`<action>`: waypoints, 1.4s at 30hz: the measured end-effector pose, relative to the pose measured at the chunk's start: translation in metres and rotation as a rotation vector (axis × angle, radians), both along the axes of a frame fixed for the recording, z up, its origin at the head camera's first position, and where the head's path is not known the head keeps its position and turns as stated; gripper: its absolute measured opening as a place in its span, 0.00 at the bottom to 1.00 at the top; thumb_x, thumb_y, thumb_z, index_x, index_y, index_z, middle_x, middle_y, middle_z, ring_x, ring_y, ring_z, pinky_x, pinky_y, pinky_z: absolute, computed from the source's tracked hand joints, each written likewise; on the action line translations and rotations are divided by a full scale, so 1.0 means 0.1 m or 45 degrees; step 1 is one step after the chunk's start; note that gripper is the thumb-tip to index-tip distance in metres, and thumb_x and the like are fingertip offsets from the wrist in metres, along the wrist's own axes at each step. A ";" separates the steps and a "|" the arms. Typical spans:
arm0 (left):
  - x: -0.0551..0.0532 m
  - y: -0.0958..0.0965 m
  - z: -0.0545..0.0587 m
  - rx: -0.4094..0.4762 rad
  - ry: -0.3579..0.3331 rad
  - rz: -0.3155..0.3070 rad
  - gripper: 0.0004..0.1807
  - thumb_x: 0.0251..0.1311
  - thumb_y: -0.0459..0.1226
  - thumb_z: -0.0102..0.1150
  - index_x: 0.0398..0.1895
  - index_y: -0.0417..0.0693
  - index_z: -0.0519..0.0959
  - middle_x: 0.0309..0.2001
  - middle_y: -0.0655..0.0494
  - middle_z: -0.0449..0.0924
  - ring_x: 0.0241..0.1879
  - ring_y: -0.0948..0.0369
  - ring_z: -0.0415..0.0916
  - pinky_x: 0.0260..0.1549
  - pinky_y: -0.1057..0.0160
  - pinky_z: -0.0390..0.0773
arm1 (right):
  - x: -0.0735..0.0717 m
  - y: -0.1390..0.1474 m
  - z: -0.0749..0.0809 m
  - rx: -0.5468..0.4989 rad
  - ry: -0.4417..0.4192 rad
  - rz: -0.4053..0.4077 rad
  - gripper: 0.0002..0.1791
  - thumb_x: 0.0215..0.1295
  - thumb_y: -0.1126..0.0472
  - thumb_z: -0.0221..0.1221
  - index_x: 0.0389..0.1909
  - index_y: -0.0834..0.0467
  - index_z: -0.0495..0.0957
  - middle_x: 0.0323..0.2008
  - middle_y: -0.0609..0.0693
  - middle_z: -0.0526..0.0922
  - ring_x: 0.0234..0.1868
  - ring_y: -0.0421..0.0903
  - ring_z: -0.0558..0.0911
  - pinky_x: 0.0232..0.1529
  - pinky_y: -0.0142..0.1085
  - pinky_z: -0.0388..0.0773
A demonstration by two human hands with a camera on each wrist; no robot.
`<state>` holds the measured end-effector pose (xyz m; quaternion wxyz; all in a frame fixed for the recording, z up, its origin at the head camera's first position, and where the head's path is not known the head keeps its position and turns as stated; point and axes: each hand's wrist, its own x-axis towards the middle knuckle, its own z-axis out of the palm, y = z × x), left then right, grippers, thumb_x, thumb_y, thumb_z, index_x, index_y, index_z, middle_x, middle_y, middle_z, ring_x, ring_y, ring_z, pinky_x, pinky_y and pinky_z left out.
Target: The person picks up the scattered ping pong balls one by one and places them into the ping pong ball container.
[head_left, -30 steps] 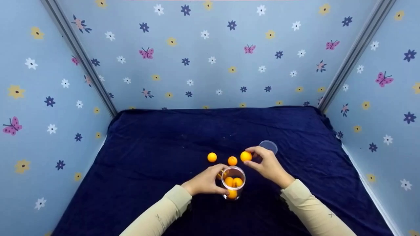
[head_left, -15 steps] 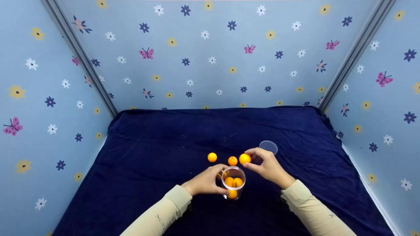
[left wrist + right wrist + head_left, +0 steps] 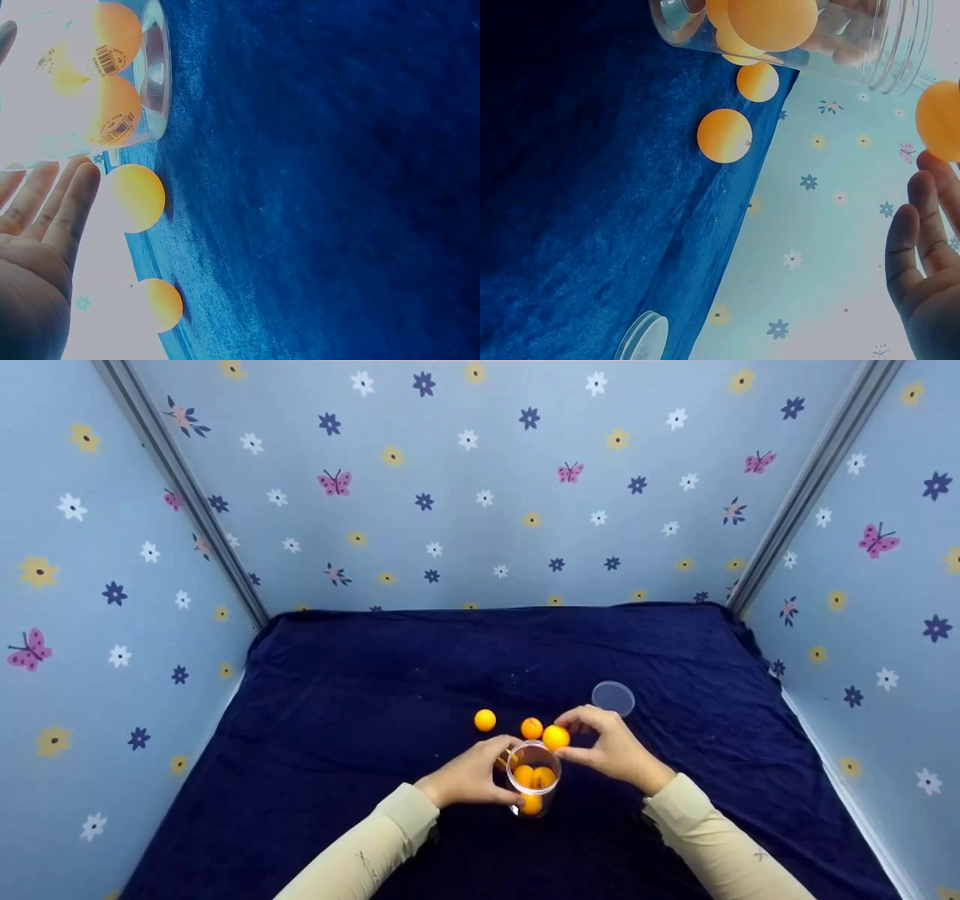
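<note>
A clear jar (image 3: 534,769) stands upright with its mouth up and several orange ping-pong balls (image 3: 524,776) inside. My left hand (image 3: 474,772) grips it from the left, thumb in front and fingers behind. Just right of the jar's rim, my right hand (image 3: 611,746) pinches another ping-pong ball (image 3: 556,737) between thumb and fingertips. In the right wrist view this held ball (image 3: 939,120) is beside the jar's mouth, with the remaining fingers spread below it. Two loose balls lie behind the jar, one ping-pong ball (image 3: 485,720) to the left and one ping-pong ball (image 3: 532,728) close behind the rim.
A round clear lid (image 3: 613,699) lies on the dark blue cloth (image 3: 360,682), behind my right hand. Blue flowered walls (image 3: 480,495) enclose the cloth-covered surface at the back and both sides, with grey metal posts (image 3: 814,487) at the corners.
My right hand has moved slightly left and toward me, bringing its ping-pong ball close to the jar's rim. The left hand, jar and loose balls have stayed in place.
</note>
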<state>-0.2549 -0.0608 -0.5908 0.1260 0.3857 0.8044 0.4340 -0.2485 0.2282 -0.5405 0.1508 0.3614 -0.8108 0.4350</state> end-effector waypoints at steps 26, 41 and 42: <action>0.00 -0.01 0.01 0.006 0.016 -0.018 0.43 0.54 0.44 0.85 0.71 0.39 0.74 0.65 0.43 0.83 0.57 0.48 0.85 0.60 0.63 0.84 | -0.01 -0.04 -0.11 0.015 0.077 0.230 0.24 0.45 0.68 0.85 0.46 0.58 0.89 0.38 0.53 0.90 0.37 0.43 0.82 0.35 0.37 0.79; 0.00 0.00 0.00 0.007 0.037 -0.022 0.42 0.55 0.44 0.85 0.70 0.40 0.75 0.64 0.43 0.83 0.57 0.49 0.86 0.59 0.63 0.85 | 0.03 -0.06 -0.12 0.052 0.064 0.258 0.24 0.48 0.67 0.84 0.47 0.57 0.89 0.40 0.53 0.92 0.38 0.46 0.85 0.40 0.39 0.85; 0.00 0.00 0.00 0.006 0.033 -0.021 0.43 0.55 0.44 0.85 0.70 0.39 0.75 0.64 0.43 0.83 0.57 0.49 0.86 0.60 0.63 0.85 | 0.04 -0.06 -0.12 0.052 0.063 0.254 0.24 0.47 0.67 0.84 0.47 0.58 0.89 0.40 0.53 0.92 0.37 0.47 0.85 0.39 0.40 0.85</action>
